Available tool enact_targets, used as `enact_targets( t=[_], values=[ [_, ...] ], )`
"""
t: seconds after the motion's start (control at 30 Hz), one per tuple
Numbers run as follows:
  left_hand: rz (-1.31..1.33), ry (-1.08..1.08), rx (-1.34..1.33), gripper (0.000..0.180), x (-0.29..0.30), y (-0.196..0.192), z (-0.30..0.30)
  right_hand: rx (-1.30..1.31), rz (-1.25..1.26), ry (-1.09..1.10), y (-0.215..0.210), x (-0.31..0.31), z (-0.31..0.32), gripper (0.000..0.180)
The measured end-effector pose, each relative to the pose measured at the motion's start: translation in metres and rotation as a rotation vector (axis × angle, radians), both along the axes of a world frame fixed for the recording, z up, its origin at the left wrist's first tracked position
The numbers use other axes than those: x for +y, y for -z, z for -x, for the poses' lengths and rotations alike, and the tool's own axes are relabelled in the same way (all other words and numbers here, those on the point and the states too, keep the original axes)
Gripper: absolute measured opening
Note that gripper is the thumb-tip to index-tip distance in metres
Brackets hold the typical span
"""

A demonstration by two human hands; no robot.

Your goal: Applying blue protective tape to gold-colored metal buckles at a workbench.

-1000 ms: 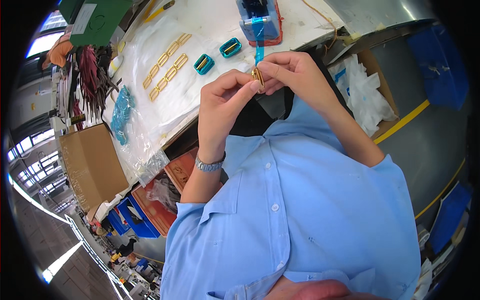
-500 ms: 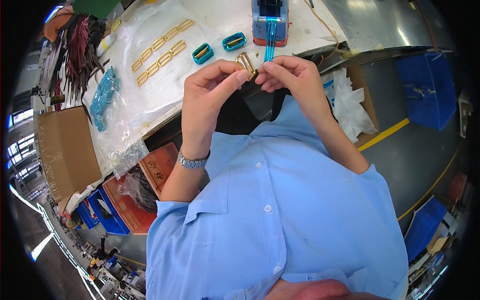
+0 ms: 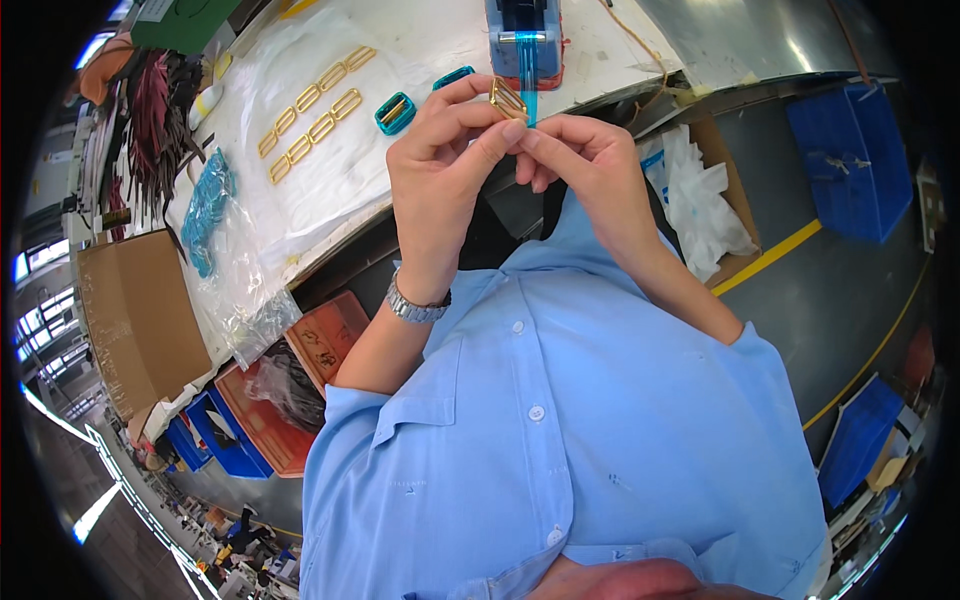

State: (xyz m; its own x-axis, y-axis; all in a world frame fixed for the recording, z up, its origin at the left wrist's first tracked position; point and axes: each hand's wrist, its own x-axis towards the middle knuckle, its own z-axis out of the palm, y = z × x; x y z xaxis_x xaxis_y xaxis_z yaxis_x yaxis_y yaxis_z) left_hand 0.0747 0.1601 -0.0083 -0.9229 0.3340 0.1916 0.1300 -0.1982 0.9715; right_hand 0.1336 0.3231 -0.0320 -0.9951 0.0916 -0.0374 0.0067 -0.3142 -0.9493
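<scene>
Buckle (image 3: 508, 98) — a small gold metal one, rectangular and shiny — sits pinched between the fingertips of both hands, raised above the front edge of the bench (image 3: 420, 170). The left hand (image 3: 445, 170) comes up with the wrist bent, a metal watch (image 3: 417, 305) on it, thumb and forefinger closed on the buckle's lower side. The right hand (image 3: 580, 165) meets it from the right, fingertips gripping the same piece. A strip of blue tape (image 3: 527, 75) hangs from the dispenser (image 3: 523, 35) just behind, touching the buckle. Further left on the bench lie a row of bare gold buckles (image 3: 310, 105) and two blue-wrapped ones (image 3: 395, 112) — well apart from the hands.
</scene>
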Motion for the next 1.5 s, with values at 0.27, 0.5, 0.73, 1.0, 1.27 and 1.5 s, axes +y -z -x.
enact_targets(
  t=[0.27,0.5,0.73,1.0,1.27,1.5],
  values=[
    [0.060,0.025,-0.006,0.010,-0.001,0.016,0.003,-0.013,0.085,-0.014,0.008,-0.002,-0.001,0.021],
    [0.100,0.042,-0.014,0.012,-0.001,0.010,0.006,-0.008,0.042,-0.037,0.009,0.005,-0.001,0.022],
    [0.173,0.043,0.093,0.013,-0.001,0.015,0.009,-0.039,0.122,-0.073,0.009,0.008,-0.001,0.024],
    [0.159,0.035,0.112,0.014,0.001,0.015,0.007,-0.166,0.407,-0.138,0.014,0.010,-0.001,0.033],
    [0.140,0.018,0.131,0.012,0.001,0.017,0.005,-0.263,0.694,-0.189,0.019,0.008,0.000,0.026],
    [0.147,0.063,0.152,0.013,0.000,0.018,0.008,-0.265,0.835,-0.186,0.023,0.010,0.000,0.019]
  ],
)
